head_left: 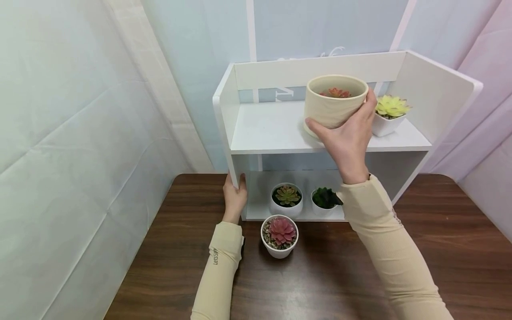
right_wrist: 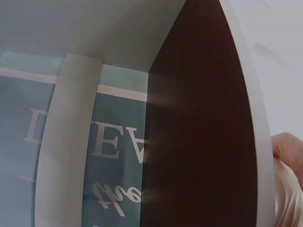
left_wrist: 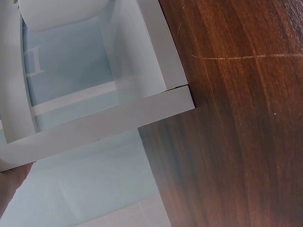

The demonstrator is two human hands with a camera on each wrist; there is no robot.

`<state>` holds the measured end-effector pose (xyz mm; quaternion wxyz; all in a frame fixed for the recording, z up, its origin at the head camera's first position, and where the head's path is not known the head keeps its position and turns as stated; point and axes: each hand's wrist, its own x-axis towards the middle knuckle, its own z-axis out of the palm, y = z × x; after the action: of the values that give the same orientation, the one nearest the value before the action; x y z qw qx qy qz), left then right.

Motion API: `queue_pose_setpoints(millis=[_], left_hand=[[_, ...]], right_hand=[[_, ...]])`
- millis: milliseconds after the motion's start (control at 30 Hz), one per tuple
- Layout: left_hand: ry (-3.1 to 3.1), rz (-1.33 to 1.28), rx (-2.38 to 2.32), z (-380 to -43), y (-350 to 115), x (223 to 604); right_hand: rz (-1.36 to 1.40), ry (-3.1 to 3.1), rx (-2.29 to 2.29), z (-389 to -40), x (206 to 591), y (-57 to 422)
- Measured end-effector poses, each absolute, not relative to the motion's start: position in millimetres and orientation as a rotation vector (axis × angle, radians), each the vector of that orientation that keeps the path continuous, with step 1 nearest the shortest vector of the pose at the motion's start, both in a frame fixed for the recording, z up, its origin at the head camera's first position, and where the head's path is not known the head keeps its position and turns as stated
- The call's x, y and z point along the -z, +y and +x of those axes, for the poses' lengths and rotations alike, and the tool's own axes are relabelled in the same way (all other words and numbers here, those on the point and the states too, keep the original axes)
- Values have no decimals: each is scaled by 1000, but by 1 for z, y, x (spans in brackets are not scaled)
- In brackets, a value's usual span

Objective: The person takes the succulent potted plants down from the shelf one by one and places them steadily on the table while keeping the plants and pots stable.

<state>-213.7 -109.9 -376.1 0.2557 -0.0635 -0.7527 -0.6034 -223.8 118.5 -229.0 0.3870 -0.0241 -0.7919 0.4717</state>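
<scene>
The beige pot (head_left: pixel 331 109) is gripped by the right hand (head_left: pixel 353 135), at the upper shelf (head_left: pixel 268 129), left of the yellow plant (head_left: pixel 392 106); whether its base is touching the shelf cannot be told. The side panel (head_left: pixel 228 106) is gripped by the left hand (head_left: pixel 234 197), so the shelf can be steadied. The beige pot should be held level, lowered softly, and released only when supported, without the plant being knocked

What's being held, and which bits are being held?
The right grip holds the cream pot by its outer wall, thumb on the front, fingers round the right side. The left grip holds the shelf's left side panel by its front edge.
</scene>
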Motion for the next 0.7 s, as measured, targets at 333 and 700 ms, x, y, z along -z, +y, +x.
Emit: queue_pose_setpoints(millis=[333,700], left_hand=[[-2049,-160,1647,-220,-111,384],[-2020,-154,1659,-243,-114,413]], right_hand=[[-35,-1983,-1221,-218,232,119],[36,-1936,-1254,-205,234,117]])
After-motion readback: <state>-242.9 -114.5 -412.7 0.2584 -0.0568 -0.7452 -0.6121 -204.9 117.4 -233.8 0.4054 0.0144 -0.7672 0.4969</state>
